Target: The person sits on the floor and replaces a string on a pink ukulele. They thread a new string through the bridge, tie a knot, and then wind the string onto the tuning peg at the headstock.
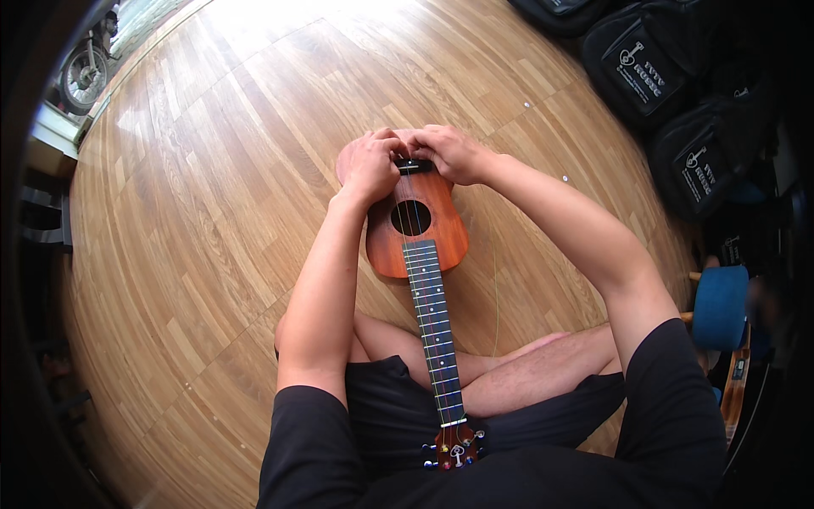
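A brown wooden ukulele (449, 225) lies with its body on the floor and its neck pointing back toward me. Its headstock (456, 447), with tuning pegs on both sides, rests over my lap. Both hands meet at the dark bridge (414, 167). My left hand (373, 163) curls over the bridge's left side with its fingers closed. From the right, my right hand (445, 153) bends its fingers closed at the same spot. Whatever is pinched between the fingertips is too small to make out. A thin, pale loose string (497, 297) curves beside the ukulele on the right.
I sit cross-legged on a wood-plank floor (212, 254). Several black bags (644, 64) are piled at the upper right. A blue round-seated stool (721, 307) stands at the right. Small white bits (565, 178) lie on the floor. A motorcycle wheel (83, 76) shows outside, at the upper left.
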Demonstrator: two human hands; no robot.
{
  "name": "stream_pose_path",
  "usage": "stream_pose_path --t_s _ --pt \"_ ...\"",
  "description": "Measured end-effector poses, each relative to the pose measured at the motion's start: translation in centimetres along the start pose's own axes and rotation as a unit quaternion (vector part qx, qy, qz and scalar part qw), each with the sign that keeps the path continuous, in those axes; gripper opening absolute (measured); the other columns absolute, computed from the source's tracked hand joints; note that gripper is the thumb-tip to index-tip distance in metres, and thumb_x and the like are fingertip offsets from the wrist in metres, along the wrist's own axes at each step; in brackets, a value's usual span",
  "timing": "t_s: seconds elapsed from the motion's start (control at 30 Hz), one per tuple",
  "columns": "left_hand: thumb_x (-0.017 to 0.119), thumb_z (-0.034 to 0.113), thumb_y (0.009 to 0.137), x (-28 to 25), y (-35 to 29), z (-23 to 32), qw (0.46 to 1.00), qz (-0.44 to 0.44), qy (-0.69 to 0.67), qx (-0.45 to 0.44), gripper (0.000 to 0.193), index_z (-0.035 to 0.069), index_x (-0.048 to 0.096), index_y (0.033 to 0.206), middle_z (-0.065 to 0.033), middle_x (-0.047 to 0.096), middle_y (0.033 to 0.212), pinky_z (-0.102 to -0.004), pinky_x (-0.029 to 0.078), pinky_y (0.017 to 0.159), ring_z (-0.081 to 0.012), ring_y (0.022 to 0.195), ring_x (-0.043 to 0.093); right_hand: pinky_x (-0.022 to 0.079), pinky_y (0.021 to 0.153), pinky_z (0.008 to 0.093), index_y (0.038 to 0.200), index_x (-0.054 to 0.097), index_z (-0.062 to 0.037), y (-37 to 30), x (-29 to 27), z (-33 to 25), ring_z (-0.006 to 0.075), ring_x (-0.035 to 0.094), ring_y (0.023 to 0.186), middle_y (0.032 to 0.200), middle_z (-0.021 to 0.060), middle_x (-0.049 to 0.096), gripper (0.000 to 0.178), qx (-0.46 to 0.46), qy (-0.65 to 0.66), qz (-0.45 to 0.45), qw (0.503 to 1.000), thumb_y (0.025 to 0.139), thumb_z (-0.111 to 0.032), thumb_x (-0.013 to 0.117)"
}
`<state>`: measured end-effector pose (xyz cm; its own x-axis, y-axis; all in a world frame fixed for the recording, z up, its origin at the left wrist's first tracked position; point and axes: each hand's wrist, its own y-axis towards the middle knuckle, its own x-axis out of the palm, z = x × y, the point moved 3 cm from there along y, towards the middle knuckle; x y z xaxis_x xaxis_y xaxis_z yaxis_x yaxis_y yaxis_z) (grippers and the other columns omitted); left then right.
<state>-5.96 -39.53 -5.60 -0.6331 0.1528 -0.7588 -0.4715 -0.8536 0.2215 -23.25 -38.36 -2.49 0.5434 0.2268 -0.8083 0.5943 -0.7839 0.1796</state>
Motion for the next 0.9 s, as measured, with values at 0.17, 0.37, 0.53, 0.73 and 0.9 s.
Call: stream_pose_path --t_s 0.17,0.37,0.53,0.73,0.9 --pt "0.057 0.006 0.084 -0.1 0.0 0.1 1.000 -0.023 -0.007 0.005 0.021 0.015 0.073 0.093 0.0001 0.067 0.108 -0.0376 0.049 0.093 -0.0255 0.108 0.062 0.051 0.089 0.0438 0.109 0.062 -0.0046 -0.5 0.2 -0.2 0.0345 0.062 0.098 0.096 0.0149 0.067 0.018 -0.005 -0.033 0.002 0.999 0.090 -0.006 0.062" --pt "0.057 0.006 0.085 1.0 0.9 -0.3 0.997 -0.065 -0.039 -0.006 0.022 0.012 0.071 0.099 -0.0040 0.064 0.108 -0.0374 0.048 0.094 -0.0268 0.107 0.059 0.052 0.093 0.0426 0.103 0.061 -0.0025 -2.1 0.4 -1.0 0.0317 0.061 0.105 0.111 0.0131 0.065 0.021 -0.147 -0.197 0.052 0.968 0.082 -0.003 0.065" --pt "0.058 0.002 0.079 1.2 1.0 -0.8 0.997 -0.061 -0.050 0.026 0.024 0.010 0.070 0.098 -0.0086 0.062 0.106 -0.0390 0.047 0.095 -0.0304 0.107 0.057 0.052 0.090 0.0432 0.098 0.061 -0.0013 -3.2 0.5 -1.4 0.0358 0.061 0.104 0.108 0.0153 0.062 0.014 -0.025 -0.137 0.067 0.988 0.084 0.001 0.062" --pt "0.066 0.016 0.081 2.9 1.0 -0.6 0.998 -0.052 -0.003 0.043 0.016 0.015 0.072 0.096 -0.0104 0.065 0.109 -0.0418 0.048 0.099 -0.0315 0.111 0.061 0.052 0.080 0.0462 0.094 0.060 0.0002 -3.0 0.5 -3.4 0.0412 0.063 0.094 0.098 0.0188 0.062 0.009 0.026 -0.069 0.079 0.994 0.087 0.005 0.057" --pt "0.066 0.017 0.083 3.3 0.3 -0.2 0.998 -0.040 -0.024 0.033 0.006 0.014 0.069 0.087 -0.0093 0.064 0.104 -0.0406 0.048 0.093 -0.0311 0.107 0.059 0.051 0.077 0.0460 0.097 0.059 0.0013 -3.5 1.0 -3.4 0.0414 0.063 0.090 0.097 0.0210 0.063 0.008 0.108 -0.049 0.041 0.992 0.090 0.003 0.056"
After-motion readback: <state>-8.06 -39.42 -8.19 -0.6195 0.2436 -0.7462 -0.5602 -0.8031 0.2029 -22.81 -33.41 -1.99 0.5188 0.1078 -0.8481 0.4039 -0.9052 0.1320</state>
